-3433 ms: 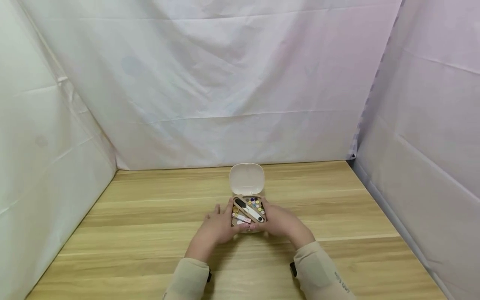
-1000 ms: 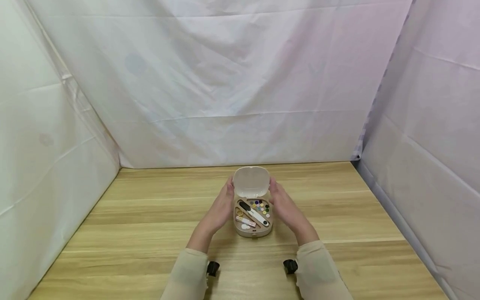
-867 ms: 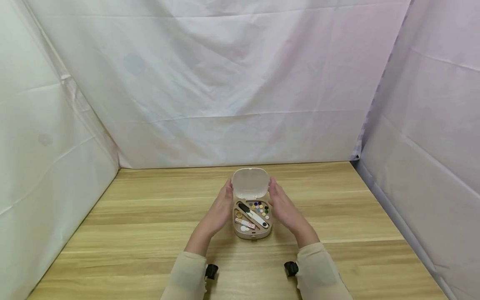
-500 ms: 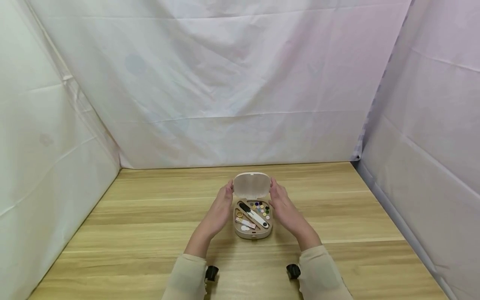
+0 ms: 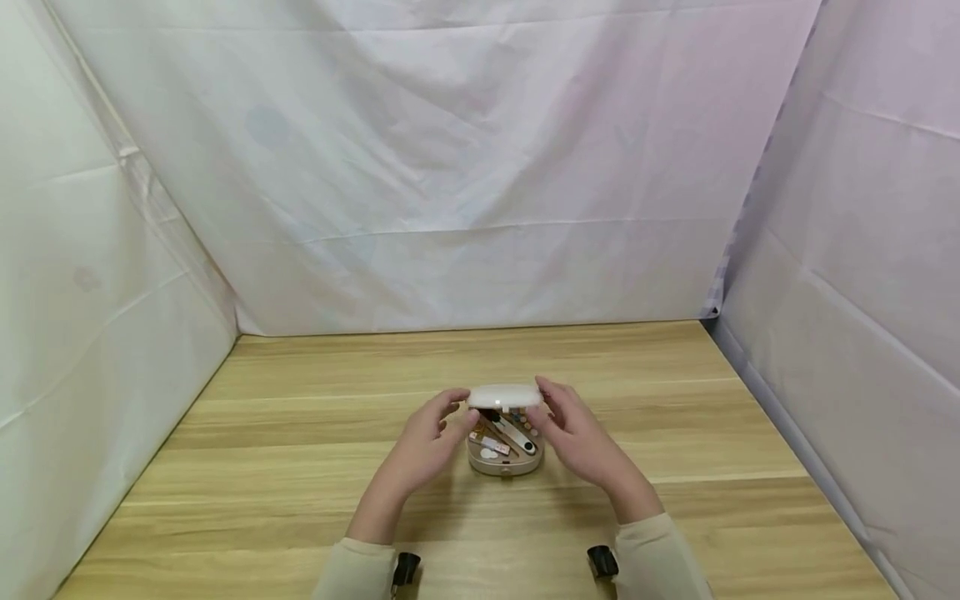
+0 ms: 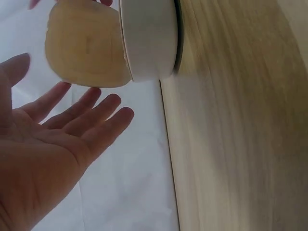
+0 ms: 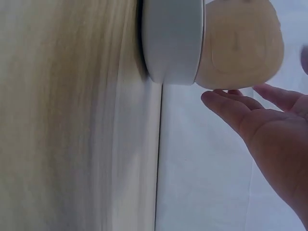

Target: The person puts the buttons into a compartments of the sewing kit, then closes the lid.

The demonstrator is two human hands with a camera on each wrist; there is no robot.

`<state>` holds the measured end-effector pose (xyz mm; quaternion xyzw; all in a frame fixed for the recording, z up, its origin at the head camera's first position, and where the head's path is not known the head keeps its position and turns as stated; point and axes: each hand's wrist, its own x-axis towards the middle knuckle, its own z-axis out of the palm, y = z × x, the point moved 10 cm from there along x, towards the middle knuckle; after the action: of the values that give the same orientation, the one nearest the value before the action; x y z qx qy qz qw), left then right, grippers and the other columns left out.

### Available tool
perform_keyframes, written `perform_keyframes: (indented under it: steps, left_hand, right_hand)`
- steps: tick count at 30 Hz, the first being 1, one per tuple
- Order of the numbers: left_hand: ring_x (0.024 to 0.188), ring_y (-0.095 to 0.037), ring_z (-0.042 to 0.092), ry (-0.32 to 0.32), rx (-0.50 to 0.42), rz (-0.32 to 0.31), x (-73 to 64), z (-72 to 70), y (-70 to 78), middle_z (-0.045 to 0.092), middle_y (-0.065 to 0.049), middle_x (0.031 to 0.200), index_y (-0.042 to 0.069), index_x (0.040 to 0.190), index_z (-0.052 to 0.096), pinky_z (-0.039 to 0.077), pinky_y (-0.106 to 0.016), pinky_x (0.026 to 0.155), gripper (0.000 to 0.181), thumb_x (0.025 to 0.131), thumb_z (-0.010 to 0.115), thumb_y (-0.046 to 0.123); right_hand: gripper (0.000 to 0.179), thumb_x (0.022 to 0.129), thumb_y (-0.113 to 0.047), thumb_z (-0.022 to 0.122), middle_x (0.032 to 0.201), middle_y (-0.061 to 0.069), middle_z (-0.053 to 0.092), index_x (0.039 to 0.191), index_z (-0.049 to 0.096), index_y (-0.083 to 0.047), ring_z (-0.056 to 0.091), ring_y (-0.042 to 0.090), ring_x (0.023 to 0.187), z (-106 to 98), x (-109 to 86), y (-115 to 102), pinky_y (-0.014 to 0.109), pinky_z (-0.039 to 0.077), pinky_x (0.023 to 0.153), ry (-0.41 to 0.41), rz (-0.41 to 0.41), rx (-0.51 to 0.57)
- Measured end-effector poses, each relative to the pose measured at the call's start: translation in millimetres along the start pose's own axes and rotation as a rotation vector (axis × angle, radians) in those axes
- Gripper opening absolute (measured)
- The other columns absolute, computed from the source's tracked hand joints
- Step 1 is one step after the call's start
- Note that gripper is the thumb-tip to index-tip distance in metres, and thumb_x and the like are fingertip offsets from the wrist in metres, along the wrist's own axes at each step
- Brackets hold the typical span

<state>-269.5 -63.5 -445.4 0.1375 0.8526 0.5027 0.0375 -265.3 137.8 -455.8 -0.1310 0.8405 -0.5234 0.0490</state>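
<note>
A small beige sewing kit box (image 5: 506, 469) sits on the table, its hinged lid (image 5: 504, 397) tilted part way down over the tray. Under the lid I see white-handled thread snips (image 5: 517, 438), a pink-and-white strip (image 5: 493, 447), white round pieces (image 5: 488, 454) and some coloured buttons, partly hidden. My left hand (image 5: 423, 446) is at the lid's left side, fingers loosely extended. In the left wrist view, its fingertips (image 6: 62, 88) reach the lid's edge. On the opposite side, my right hand (image 5: 577, 435) has its fingers along the lid's right edge, slightly bent. Neither hand wraps round the box.
The wood-grain table (image 5: 322, 417) extends around the box on all sides. White cloth (image 5: 450, 167) hangs behind and at both sides. Black wrist mounts (image 5: 406, 569) show below the sleeves.
Earlier both hands were round the box's base, then moved to the lid's sides. The lid has since swung from upright forward and down, and both thumbs now lie nearer its front edge.
</note>
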Motion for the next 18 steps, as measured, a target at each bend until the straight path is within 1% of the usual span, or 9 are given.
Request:
perform_keyframes:
  steps: [3, 6, 8, 11, 13, 16, 18]
  left_hand:
    - [0.138, -0.042, 0.063, 0.008, 0.024, 0.022, -3.6, 1.9, 3.5, 0.064, -0.020, 0.148, 0.003, 0.142, 0.063, 0.052, -0.056, 0.115, 0.046, 0.102, 0.073, 0.024]
    - [0.129, -0.041, 0.069, 0.009, 0.074, 0.042, -6.0, 6.5, 4.6, 0.068, -0.022, 0.141, 0.001, 0.136, 0.067, 0.058, -0.050, 0.108, 0.043, 0.097, 0.079, 0.015]
    - [0.128, -0.040, 0.069, 0.010, 0.131, 0.045, -7.8, 9.5, 5.0, 0.069, -0.022, 0.139, 0.000, 0.134, 0.069, 0.059, -0.050, 0.106, 0.042, 0.096, 0.081, 0.014]
    - [0.129, -0.040, 0.068, 0.020, 0.231, 0.038, -9.8, 12.8, 6.8, 0.070, -0.020, 0.138, 0.001, 0.131, 0.071, 0.059, -0.053, 0.106, 0.041, 0.095, 0.082, 0.016]
    - [0.130, -0.041, 0.067, 0.024, 0.280, 0.032, -10.7, 15.0, 9.1, 0.070, -0.021, 0.138, 0.001, 0.130, 0.071, 0.057, -0.056, 0.108, 0.041, 0.094, 0.082, 0.016]
    - [0.133, -0.043, 0.065, 0.024, 0.328, 0.027, -11.8, 18.4, 11.9, 0.069, -0.024, 0.138, 0.000, 0.130, 0.071, 0.054, -0.059, 0.110, 0.041, 0.093, 0.083, 0.015]
    - [0.132, -0.044, 0.065, 0.025, 0.342, 0.021, -12.4, 19.9, 12.3, 0.068, -0.024, 0.137, 0.000, 0.129, 0.071, 0.054, -0.059, 0.110, 0.041, 0.093, 0.083, 0.014]
  right_hand:
    - [0.075, 0.107, -0.032, 0.067, 0.166, 0.024, 0.038, 0.165, 0.032, 0.000, 0.040, 0.042, 0.156, 4.6, -3.4, -0.9, 0.053, 0.041, 0.124, -0.009, -0.015, -0.011]
    - [0.074, 0.103, -0.029, 0.073, 0.167, 0.022, 0.040, 0.163, 0.040, -0.003, 0.044, 0.042, 0.154, 9.1, -6.7, 1.6, 0.056, 0.042, 0.123, 0.006, 0.003, -0.108]
    - [0.071, 0.102, -0.026, 0.075, 0.167, 0.022, 0.039, 0.161, 0.044, -0.003, 0.043, 0.045, 0.153, 12.2, -8.7, 2.3, 0.060, 0.042, 0.123, 0.008, 0.009, -0.176]
    - [0.067, 0.101, -0.021, 0.075, 0.167, 0.024, 0.039, 0.158, 0.048, 0.000, 0.042, 0.048, 0.153, 14.8, -11.2, 0.5, 0.064, 0.042, 0.121, 0.013, -0.003, -0.263]
    - [0.065, 0.099, -0.016, 0.077, 0.165, 0.026, 0.041, 0.155, 0.050, 0.003, 0.044, 0.048, 0.151, 15.9, -11.6, -2.6, 0.063, 0.043, 0.120, 0.019, -0.024, -0.294]
    - [0.064, 0.097, -0.012, 0.079, 0.163, 0.027, 0.043, 0.152, 0.052, 0.006, 0.048, 0.048, 0.148, 16.3, -11.8, -6.3, 0.061, 0.046, 0.119, 0.034, -0.049, -0.335]
    - [0.064, 0.096, -0.011, 0.080, 0.162, 0.028, 0.044, 0.151, 0.053, 0.006, 0.050, 0.048, 0.147, 16.6, -12.1, -8.1, 0.060, 0.047, 0.118, 0.038, -0.058, -0.359]
